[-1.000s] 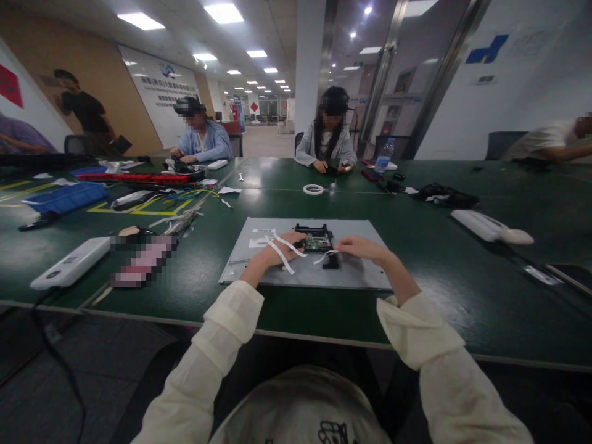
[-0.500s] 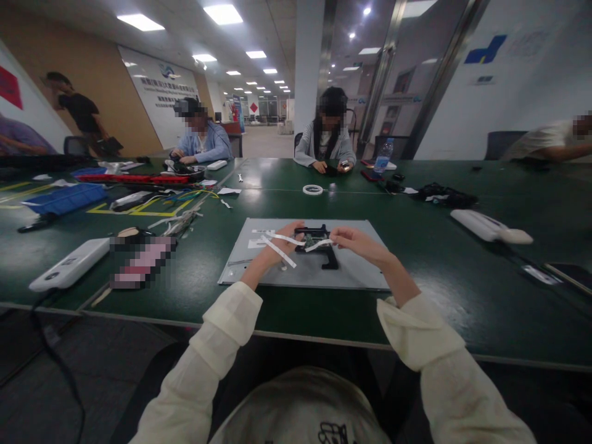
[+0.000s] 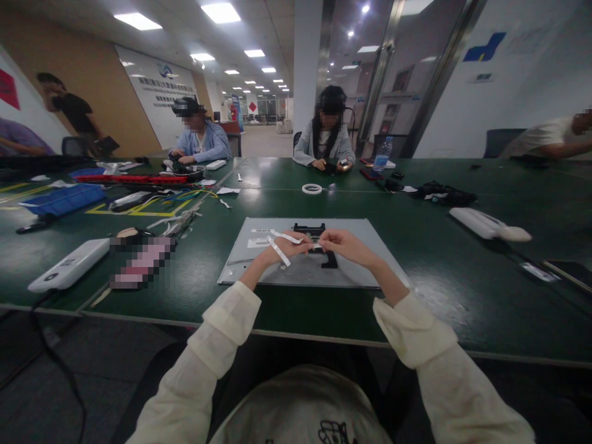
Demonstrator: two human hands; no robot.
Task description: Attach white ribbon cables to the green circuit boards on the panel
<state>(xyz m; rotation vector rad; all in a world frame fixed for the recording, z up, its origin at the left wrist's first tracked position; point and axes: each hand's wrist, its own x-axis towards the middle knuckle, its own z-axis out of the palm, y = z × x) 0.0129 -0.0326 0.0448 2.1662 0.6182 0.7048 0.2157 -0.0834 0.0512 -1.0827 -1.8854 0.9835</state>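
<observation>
Showing between left hand (image 3: 291, 246) and right hand (image 3: 345, 243) — white strip (image 3: 317, 245).

No word or no. can be read for sure. On the L wall board (image 3: 178, 92), several rows of Chin. chars & a thin Latin row are shown under a blue logo (image 3: 165, 71); wording's blurred. On the grey panel (image 3: 351, 271), a barcode-like label (image 3: 263, 230) & a larger white label (image 3: 257, 243) are borne, print too small. On the R wall, a blue-&-yellow emblem (image 3: 485, 48) is displayed w/ tiny illegible txt beneath.
</observation>
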